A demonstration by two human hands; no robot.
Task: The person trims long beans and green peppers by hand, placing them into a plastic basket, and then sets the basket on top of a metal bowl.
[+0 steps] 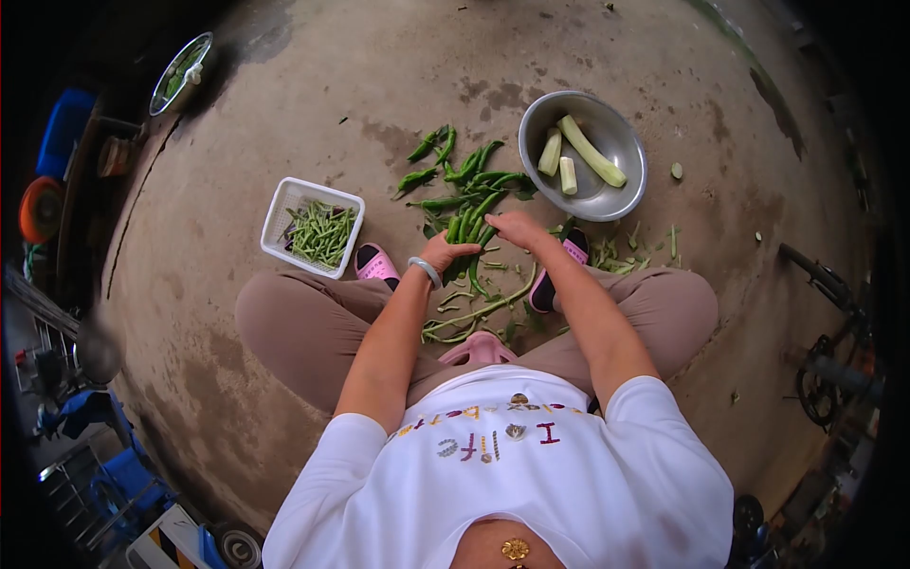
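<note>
Between white basket [301,263] and metal bowl [611,142] lie green peppers [464,174].

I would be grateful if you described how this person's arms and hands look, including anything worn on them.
Short white sleeves cover the upper arms, leaving both forearms bare. The left hand is ungloved, with a smooth, pale, rounded bangle at its wrist. The right hand is also ungloved, and no bangle shows there.
</note>
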